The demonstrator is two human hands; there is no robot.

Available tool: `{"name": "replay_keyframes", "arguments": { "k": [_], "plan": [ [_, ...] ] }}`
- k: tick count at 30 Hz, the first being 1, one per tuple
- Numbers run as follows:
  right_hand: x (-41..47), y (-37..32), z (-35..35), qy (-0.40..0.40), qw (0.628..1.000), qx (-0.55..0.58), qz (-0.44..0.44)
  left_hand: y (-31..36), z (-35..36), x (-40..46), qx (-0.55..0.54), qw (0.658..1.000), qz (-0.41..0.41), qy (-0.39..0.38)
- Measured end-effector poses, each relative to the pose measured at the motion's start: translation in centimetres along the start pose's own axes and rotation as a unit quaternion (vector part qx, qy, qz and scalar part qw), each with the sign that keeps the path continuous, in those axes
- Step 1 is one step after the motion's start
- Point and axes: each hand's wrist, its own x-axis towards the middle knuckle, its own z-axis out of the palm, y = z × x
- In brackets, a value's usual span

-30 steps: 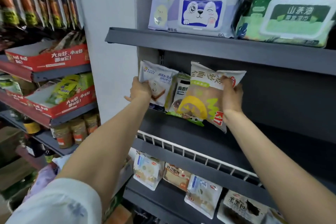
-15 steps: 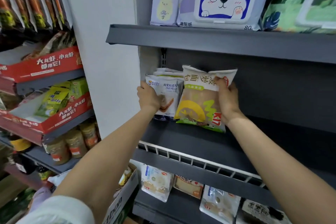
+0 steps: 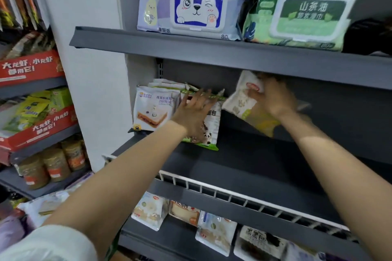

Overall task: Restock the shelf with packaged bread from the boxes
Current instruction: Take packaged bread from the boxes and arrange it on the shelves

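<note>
Centrally, the left hand [image 3: 194, 112] lies flat, fingers spread, against the green-edged panda bread packet [image 3: 209, 131] on the dark grey metal shelf [image 3: 244, 165]. Right of it, the right hand [image 3: 273, 99] grips a tilted, blurred white-and-yellow bread bag [image 3: 244, 104] above the shelf.

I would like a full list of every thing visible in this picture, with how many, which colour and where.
white sandwich bread packs: a stack, exact count unclear, white, middle shelf, left end
green-edged panda bread pack: one, white and green, middle shelf, under the left hand
white and yellow bread pack: one, tilted, held above the middle shelf
purple dog wipes pack: one in front, more behind, top shelf
green wipes pack: one, top shelf, right
dark grey metal shelf: mostly bare, white wire rail at front
small bread packs: at least four, mostly white, bottom shelf
red snack boxes: two, left rack
brown jars: about three, left rack, lower shelf
left hand: open, flat on the panda pack
right hand: blurred, gripping the tilted pack
</note>
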Motion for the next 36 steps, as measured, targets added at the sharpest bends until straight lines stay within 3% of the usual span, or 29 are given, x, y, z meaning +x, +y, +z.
{"name": "replay_keyframes", "arguments": {
  "k": [4,8,15,19,26,31,36],
  "plan": [
    [2.0,-0.6,1.7,-0.144,0.978,-0.125,-0.088,-0.2,1.2,0.3,0.061,0.997,-0.037,-0.041],
    [4.1,0.1,6.3,-0.191,0.965,-0.158,-0.089,0.1,1.9,0.7,0.056,0.997,-0.056,-0.023],
    [4.1,0.9,10.7,-0.156,0.980,-0.123,-0.018,0.5,2.9,0.6,0.054,0.997,-0.059,0.002],
    [2.9,1.1,11.4,-0.081,0.991,-0.105,-0.027,0.5,2.6,0.4,0.035,0.998,-0.057,-0.008],
    [-2.0,-1.4,8.0,-0.002,0.991,0.034,-0.131,1.3,-0.5,-2.1,-0.070,0.991,-0.109,0.017],
    [-6.8,-7.8,7.1,-0.118,0.958,0.200,-0.168,-0.4,-1.5,-9.0,-0.171,0.953,-0.234,0.084],
    [-14.1,-16.6,8.3,-0.219,0.907,0.253,-0.256,-4.2,-1.2,-20.7,-0.260,0.894,-0.349,0.110]
  ]
}}
